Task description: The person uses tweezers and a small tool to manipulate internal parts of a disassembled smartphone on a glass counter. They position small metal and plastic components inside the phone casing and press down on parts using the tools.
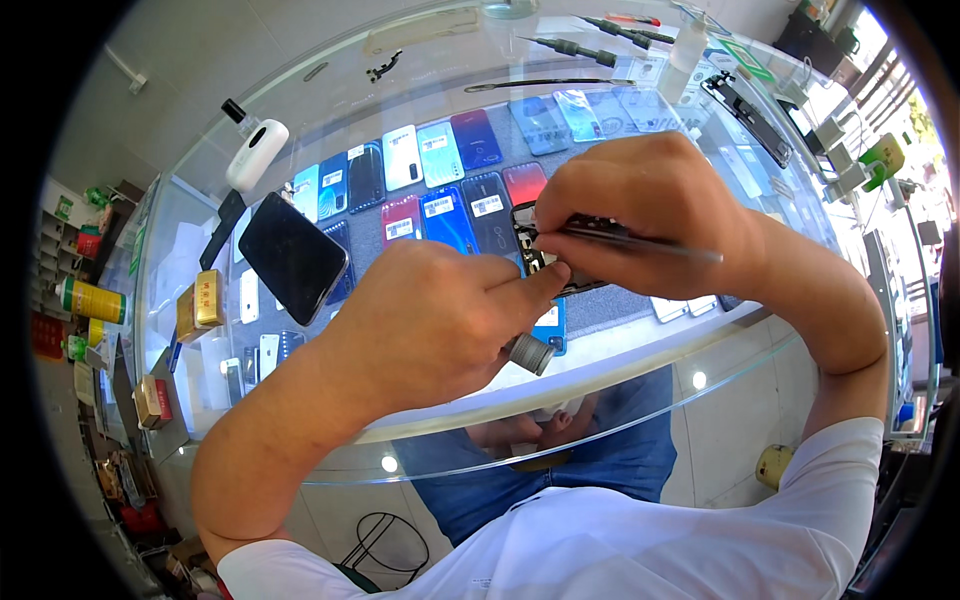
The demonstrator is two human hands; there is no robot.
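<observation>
An opened phone with its inner parts showing lies on the glass counter between my hands. My right hand is closed around slim metal tweezers, whose back end sticks out to the right. Their tips are hidden by my fingers over the phone. My left hand reaches its index finger to the phone's near edge. Under its curled fingers sticks out the knurled grey handle of what looks like a screwdriver; its other end is hidden.
Several coloured phones lie inside the glass display case. On top, a dark-screened phone, a gold box and a white device stand left. Far back are more screwdrivers and a clear bottle; a phone frame lies right.
</observation>
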